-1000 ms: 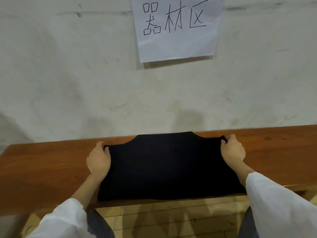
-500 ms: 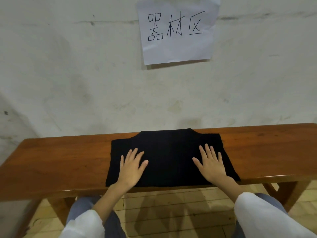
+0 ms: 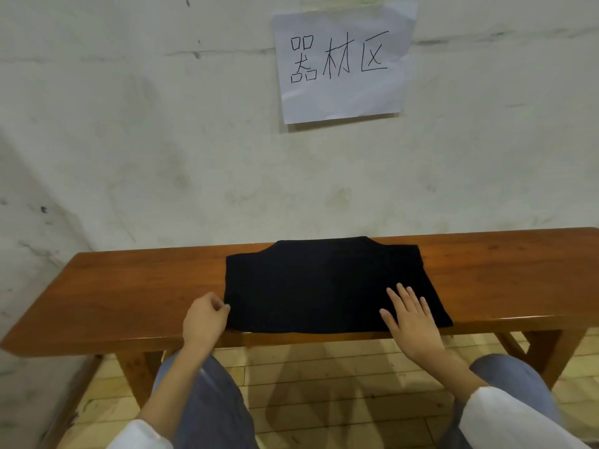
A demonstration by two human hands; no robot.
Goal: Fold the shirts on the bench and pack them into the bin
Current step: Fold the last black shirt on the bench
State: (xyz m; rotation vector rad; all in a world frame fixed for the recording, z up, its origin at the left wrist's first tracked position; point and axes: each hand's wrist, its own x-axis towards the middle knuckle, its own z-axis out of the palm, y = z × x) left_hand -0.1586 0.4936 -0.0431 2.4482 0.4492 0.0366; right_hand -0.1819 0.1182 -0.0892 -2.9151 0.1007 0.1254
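Straight ahead of your hands, high on the wall (image 3: 129, 140), a sheet of white paper (image 3: 343, 95) carries three handwritten black characters: 器材区. A strip of tape holds its top edge, and its upper right corner curls away. No other writing shows, and no label or print can be made out on the shirt (image 3: 317, 280).

The black shirt lies flat on the wooden bench (image 3: 129, 286), reaching from your left hand (image 3: 203, 320) to just past your right hand (image 3: 413, 322). Its near edge runs along the bench's front edge. The cloth is so dark that its folds and seams are hard to read.

Your right hand rests flat on the shirt near its front right corner, fingers straight and spread. Your left hand sits at the shirt's left edge by the front corner. Its fingers are curled and the tips meet the cloth, but you cannot tell whether they pinch it.

The bench runs out of frame beyond your right hand, and your white sleeves (image 3: 505, 422) are cut off at the bottom.
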